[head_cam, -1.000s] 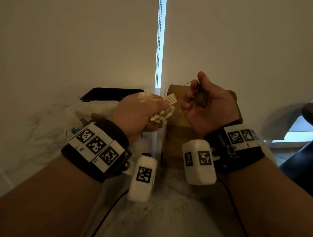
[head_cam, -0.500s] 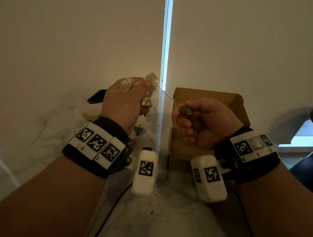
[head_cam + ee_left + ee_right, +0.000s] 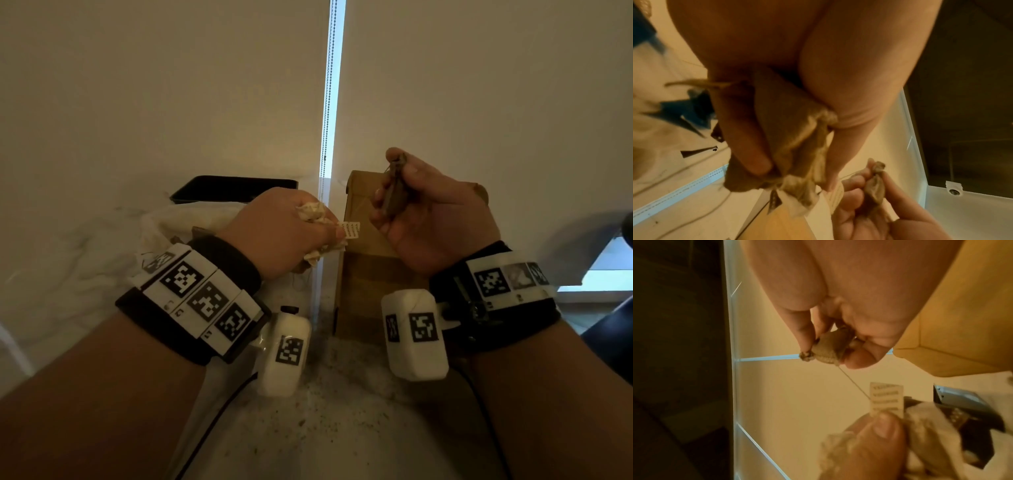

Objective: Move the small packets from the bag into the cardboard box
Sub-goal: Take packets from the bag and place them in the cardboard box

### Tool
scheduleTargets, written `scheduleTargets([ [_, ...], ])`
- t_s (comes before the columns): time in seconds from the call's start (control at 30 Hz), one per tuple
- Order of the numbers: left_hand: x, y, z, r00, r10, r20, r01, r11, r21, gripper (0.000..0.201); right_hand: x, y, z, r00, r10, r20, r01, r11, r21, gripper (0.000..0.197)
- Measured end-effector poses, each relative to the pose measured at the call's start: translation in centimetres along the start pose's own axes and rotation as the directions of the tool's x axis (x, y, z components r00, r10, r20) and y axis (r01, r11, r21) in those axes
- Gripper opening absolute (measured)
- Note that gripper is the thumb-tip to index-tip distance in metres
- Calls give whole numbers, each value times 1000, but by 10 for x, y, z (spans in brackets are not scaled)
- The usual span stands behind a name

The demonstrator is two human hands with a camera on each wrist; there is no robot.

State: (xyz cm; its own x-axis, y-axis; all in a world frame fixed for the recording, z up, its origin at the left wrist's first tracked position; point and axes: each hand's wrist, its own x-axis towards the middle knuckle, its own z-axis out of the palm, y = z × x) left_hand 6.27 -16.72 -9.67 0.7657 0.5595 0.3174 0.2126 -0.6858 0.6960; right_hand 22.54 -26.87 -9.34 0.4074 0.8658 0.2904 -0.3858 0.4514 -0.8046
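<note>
My left hand [image 3: 301,236] grips a bunch of pale crumpled packets [image 3: 313,214] and pinches a small paper tag [image 3: 351,229] under its thumb. My right hand [image 3: 424,219] holds one small brown packet [image 3: 394,192] between thumb and fingers, raised in front of the open cardboard box [image 3: 363,270]. A thin string [image 3: 854,382] runs from that brown packet [image 3: 830,351] to the paper tag [image 3: 885,396]. The left wrist view shows the packets [image 3: 797,146] bunched in my left fingers. The white bag [image 3: 171,226] lies on the counter behind my left wrist.
A black tray [image 3: 233,188] sits at the back left against the wall. A bead chain [image 3: 327,102] hangs in the bright gap between two blinds. The marble counter [image 3: 325,428] in front carries scattered crumbs. A dark object [image 3: 613,315] shows at the right edge.
My left hand has come down and rightward with the packets and tag. My right hand has risen, lifting the brown packet in front of the box.
</note>
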Motion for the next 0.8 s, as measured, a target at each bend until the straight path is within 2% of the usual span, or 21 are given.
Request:
scheduleTargets([
  [0.13, 1, 1, 0, 998, 29, 53, -27, 999, -38, 16, 5, 6, 2, 977, -58, -207, 27, 988, -150, 21],
  [0.2, 1, 2, 0, 999, 33, 30, -29, 992, -122, 12, 8, 9, -3, 967, -57, -248, -6, 969, -247, 18],
  [0.27, 2, 2, 0, 1000, 16, 10, -14, 981, -193, 13, 7, 12, -6, 962, -72, -265, -51, 902, -429, 15],
  [0.33, 3, 1, 1, 1000, -20, 2, 20, 962, -272, 14, 4, 14, -4, 965, -77, -251, -72, 843, -534, 13],
  [0.43, 6, -1, 2, 993, -98, -58, 75, 944, -322, 17, 2, 16, 2, 978, -55, -202, -54, 865, -498, 15],
  [0.57, 9, -1, 3, 987, -137, -89, 102, 943, -317, 25, 0, 17, 7, 986, -21, -167, -56, 895, -443, 14],
  [0.63, 9, 0, 4, 984, -144, -105, 103, 941, -322, 30, 0, 18, 9, 987, -13, -159, -60, 894, -444, 9],
  [0.73, 7, -1, 4, 980, -149, -132, 102, 946, -306, 31, -1, 16, 9, 983, 4, -185, -92, 877, -471, 14],
  [0.8, 5, -2, 3, 979, -163, -127, 115, 940, -321, 30, -4, 15, 9, 990, -4, -144, -73, 846, -528, 7],
])
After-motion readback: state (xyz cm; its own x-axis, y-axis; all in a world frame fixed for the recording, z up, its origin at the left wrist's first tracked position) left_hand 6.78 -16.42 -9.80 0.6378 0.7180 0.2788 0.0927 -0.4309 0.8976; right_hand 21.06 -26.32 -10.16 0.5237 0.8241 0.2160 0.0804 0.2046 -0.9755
